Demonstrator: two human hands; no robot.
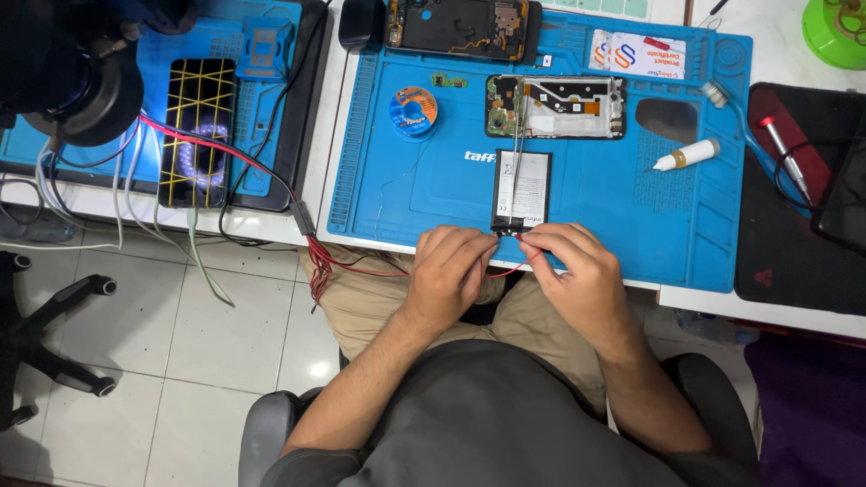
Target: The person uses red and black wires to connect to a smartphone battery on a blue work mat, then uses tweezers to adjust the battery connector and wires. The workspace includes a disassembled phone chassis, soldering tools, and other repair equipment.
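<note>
Both hands, left hand (448, 268) and right hand (568, 263), pinch thin red wires (519, 263) at the near end of the flat black phone battery (520, 191) lying on the blue silicone mat (595, 207); light, puncture-prone, best gripped by its edges.

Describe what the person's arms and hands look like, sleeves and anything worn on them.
Both forearms are bare from the elbows down. The left hand and the right hand wear no gloves, and no watch, ring or wrist strap can be seen on either. A dark grey short-sleeved shirt covers the upper arms, its sleeves ending near the elbows. No marks or cables are attached to the arms.
</note>
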